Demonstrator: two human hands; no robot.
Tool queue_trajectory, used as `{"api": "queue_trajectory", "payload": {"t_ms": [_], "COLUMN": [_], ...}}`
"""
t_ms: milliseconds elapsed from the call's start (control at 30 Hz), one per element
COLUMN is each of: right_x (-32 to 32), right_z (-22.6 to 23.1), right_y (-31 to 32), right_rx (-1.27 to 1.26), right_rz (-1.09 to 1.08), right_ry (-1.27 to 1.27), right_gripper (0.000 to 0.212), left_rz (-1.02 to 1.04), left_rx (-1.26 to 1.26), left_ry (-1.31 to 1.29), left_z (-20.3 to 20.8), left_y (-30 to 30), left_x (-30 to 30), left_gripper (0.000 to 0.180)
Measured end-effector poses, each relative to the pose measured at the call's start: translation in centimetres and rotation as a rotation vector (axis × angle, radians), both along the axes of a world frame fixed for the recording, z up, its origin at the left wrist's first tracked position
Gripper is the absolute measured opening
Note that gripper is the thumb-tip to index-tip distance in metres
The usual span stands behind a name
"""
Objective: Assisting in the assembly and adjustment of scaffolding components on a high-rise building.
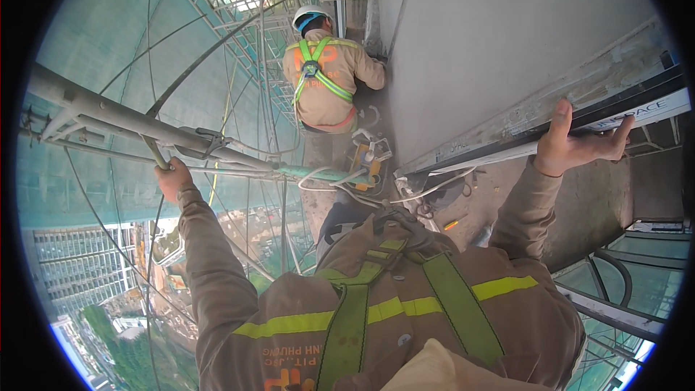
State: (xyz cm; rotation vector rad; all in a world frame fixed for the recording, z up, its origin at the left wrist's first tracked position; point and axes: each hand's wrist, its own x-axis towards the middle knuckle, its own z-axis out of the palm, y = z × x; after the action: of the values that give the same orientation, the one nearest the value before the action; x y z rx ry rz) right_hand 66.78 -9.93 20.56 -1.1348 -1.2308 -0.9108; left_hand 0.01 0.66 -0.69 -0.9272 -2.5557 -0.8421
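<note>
My left hand [174, 176] is closed around a thin bar where it meets the grey scaffold tube [108, 112] on the left. My right hand [579, 143] grips the edge of a dark metal window frame [637, 105] set in the grey wall, fingers on top and thumb raised. Both arms are in brown sleeves and spread wide. My chest carries a green harness [445, 297] over a brown jacket with yellow reflective bands. My legs stand on a narrow concrete ledge [470, 210] below.
A co-worker [322, 80] in a white helmet and green harness crouches farther along the ledge, facing the wall. A yellow tool [365, 166] and white cables [326, 177] lie between us. Green netting [94, 36] wraps the scaffold; streets and buildings lie far below on the left.
</note>
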Motion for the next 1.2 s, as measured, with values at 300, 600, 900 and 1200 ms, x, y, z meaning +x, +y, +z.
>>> {"api": "queue_trajectory", "payload": {"t_ms": [300,600,900,1200], "right_x": [-1.8,-10.8,-18.8,-21.9], "right_z": [0.7,3.9,8.3,9.5], "right_y": [-3.0,-3.9,-1.3,1.8], "right_rx": [0.003,-0.587,-0.588,-0.523], "right_rz": [0.017,1.585,2.434,2.608], "right_ry": [0.084,0.242,0.095,0.034], "right_gripper": [0.077,0.028,0.024,0.023], "left_rz": [-0.003,-0.023,-0.001,0.001], "left_rx": [0.046,0.039,-0.014,0.004], "left_ry": [-0.011,-0.038,-0.052,-0.076], "left_z": [-0.8,0.4,0.5,0.1], "left_y": [-0.2,-0.6,-0.8,-0.8], "left_x": [-1.2,0.0,0.4,-0.2], "left_gripper": [0.036,0.032,0.034,0.037]}}
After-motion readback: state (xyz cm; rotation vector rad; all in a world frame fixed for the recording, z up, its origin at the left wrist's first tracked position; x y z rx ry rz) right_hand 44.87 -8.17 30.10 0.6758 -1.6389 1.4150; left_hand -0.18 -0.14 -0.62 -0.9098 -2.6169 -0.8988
